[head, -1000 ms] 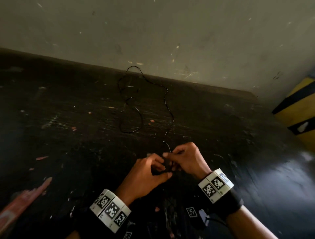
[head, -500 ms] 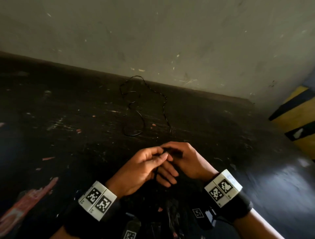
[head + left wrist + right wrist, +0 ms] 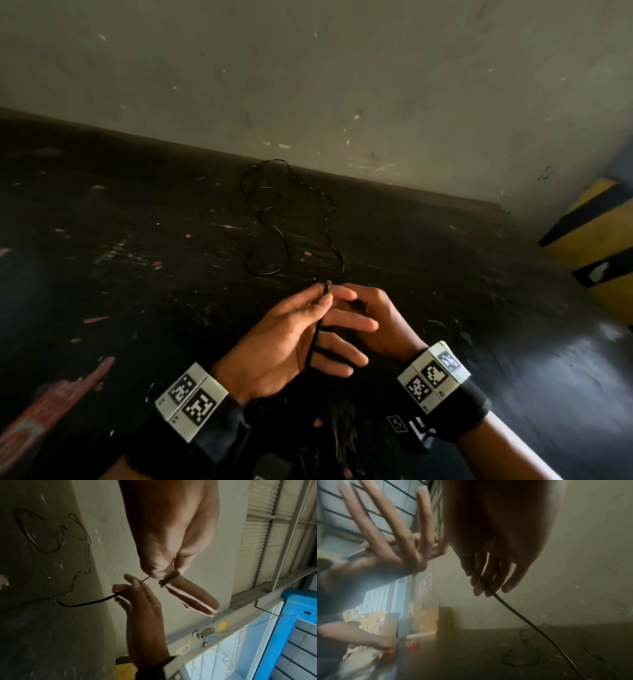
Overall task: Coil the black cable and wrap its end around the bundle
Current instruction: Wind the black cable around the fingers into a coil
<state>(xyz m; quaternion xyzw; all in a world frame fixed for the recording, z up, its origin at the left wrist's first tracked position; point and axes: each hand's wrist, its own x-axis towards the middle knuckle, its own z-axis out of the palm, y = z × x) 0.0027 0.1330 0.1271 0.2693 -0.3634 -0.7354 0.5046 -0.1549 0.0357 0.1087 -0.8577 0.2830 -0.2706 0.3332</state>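
Observation:
A thin black cable [image 3: 284, 240] lies in loose loops on the dark table [image 3: 137, 291] near the wall, and one strand rises to my hands. My left hand [image 3: 294, 342] pinches the cable's end piece [image 3: 169, 578] between thumb and forefinger, its other fingers [image 3: 197, 601] stretched out. A strand runs down across its palm. My right hand [image 3: 373, 315] sits just behind it and holds the cable [image 3: 505, 604] in its fingertips [image 3: 479, 586]. In the left wrist view the cable [image 3: 85, 603] sags from the right hand [image 3: 140, 601] to the table.
A grey wall [image 3: 342, 85] closes off the table's far edge. A yellow and black striped block [image 3: 596, 240] stands at the right. A reddish scrap [image 3: 51, 411] lies at the near left. Cardboard boxes [image 3: 428, 618] stand far off.
My left hand has turned palm-up and spread its fingers, and a strand now runs across the palm. Both hands have stayed together over the near table; the loops have barely shifted.

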